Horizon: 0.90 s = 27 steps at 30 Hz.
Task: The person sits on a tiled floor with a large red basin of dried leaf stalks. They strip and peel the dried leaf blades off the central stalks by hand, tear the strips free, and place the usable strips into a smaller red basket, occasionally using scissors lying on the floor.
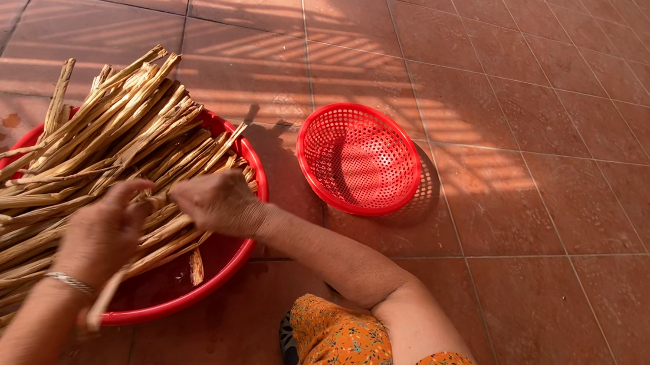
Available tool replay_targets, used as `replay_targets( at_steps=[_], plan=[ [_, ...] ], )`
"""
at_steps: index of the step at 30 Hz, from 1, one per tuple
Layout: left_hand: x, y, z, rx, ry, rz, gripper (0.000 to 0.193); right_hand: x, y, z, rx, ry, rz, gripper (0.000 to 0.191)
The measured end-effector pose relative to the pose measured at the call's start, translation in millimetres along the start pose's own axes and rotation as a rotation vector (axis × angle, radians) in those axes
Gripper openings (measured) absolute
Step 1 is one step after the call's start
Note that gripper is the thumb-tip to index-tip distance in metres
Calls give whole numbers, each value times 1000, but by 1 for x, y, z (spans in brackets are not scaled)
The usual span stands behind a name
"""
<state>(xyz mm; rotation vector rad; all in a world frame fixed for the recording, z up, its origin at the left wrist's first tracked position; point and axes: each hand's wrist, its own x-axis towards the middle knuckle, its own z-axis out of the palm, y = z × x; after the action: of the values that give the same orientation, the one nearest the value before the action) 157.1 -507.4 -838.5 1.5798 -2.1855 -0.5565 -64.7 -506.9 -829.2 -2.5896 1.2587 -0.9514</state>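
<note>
Terracotta floor tiles (518, 177) lie below me. My left hand (101, 237) and right hand (218, 202) both clasp dried stalks (74, 154) piled across the red basin (210, 285) at left; a red basket (359, 157) sits just right.

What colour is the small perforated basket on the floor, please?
The perforated basket is bright red, seen clearly in the head view.

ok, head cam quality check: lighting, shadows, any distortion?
Head view: low warm sunlight from the left, striped shadows across the tiled floor; the red basket casts a mesh shadow to its right; wide-angle bend in the tile lines near the edges; both hands on the dried stalks are sharp.
</note>
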Motion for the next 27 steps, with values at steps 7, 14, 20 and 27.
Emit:
replay_targets(
  at_steps=[7,14,20,27],
  plan=[
    [-13,-65,-46,221,248,267,22,-24,72,-36,100,48,195,21],
    [-26,-50,-79,602,534,379,29,-30,103,-21,656,88,435,26],
    [0,4,-26,-213,-144,36,57,-28,73,-4,947,-82,479,39],
    [50,32,31,-1618,292,-303,34,-30,25,15,773,-113,405,29]
  ],
)
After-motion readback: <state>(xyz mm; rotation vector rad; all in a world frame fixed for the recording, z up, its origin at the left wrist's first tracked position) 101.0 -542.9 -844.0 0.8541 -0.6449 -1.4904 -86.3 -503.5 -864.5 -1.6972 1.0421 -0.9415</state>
